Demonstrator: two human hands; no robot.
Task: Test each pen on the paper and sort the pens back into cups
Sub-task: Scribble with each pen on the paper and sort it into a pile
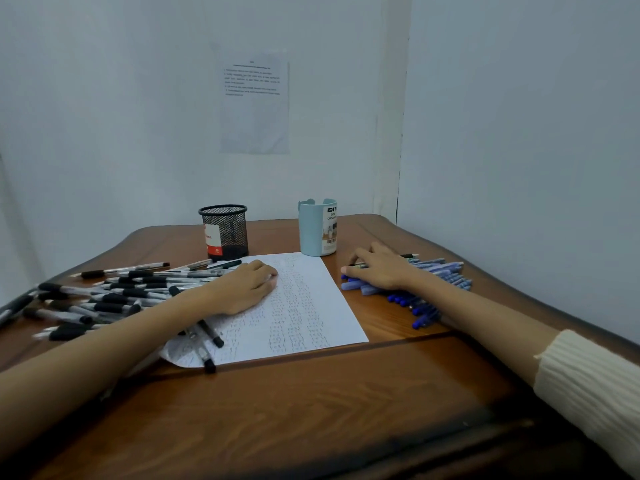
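A white sheet of paper (304,306), covered in small test marks, lies in the middle of the wooden table (311,403). My left hand (242,287) rests on its upper left part, fingers loosely curled. A pile of black-capped pens (104,296) spreads out to the left, and a few lie under my left forearm. My right hand (375,268) lies on a pile of blue pens (429,289) to the right of the paper, fingers curled over some of them. A black mesh cup (225,232) and a light blue cup (317,226) stand behind the paper.
Walls enclose the table at the back and on the right, and a printed notice (255,102) hangs on the back wall. The table's near half is bare wood. A cream sleeve (588,386) covers my right upper forearm.
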